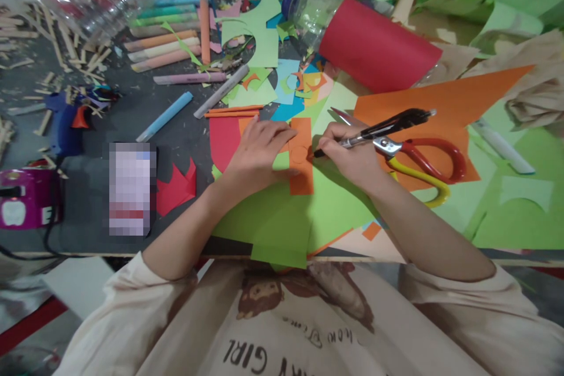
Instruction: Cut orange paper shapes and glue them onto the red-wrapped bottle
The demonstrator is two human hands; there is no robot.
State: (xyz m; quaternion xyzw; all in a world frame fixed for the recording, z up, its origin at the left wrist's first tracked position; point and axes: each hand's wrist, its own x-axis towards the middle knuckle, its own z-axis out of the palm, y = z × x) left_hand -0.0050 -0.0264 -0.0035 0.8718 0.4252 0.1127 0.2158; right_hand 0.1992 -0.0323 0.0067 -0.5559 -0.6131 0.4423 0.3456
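Observation:
My left hand (259, 153) lies on an orange paper strip (302, 158), fingers together and flat, pressing it onto green paper (286, 223). My right hand (348, 155) is closed round a black pen (388, 126), whose tip touches the orange strip beside a faint drawn circle. Red and yellow scissors (418, 158) lie just right of that hand on an orange sheet (445, 106).
Pastel markers (163, 41) lie at the back left beside wooden sticks (57, 41). A red paper roll (379, 44), a blue glue gun (64, 120), a red cut shape (178, 185), a magenta device (24, 197) and paper scraps (286, 79) surround the work spot.

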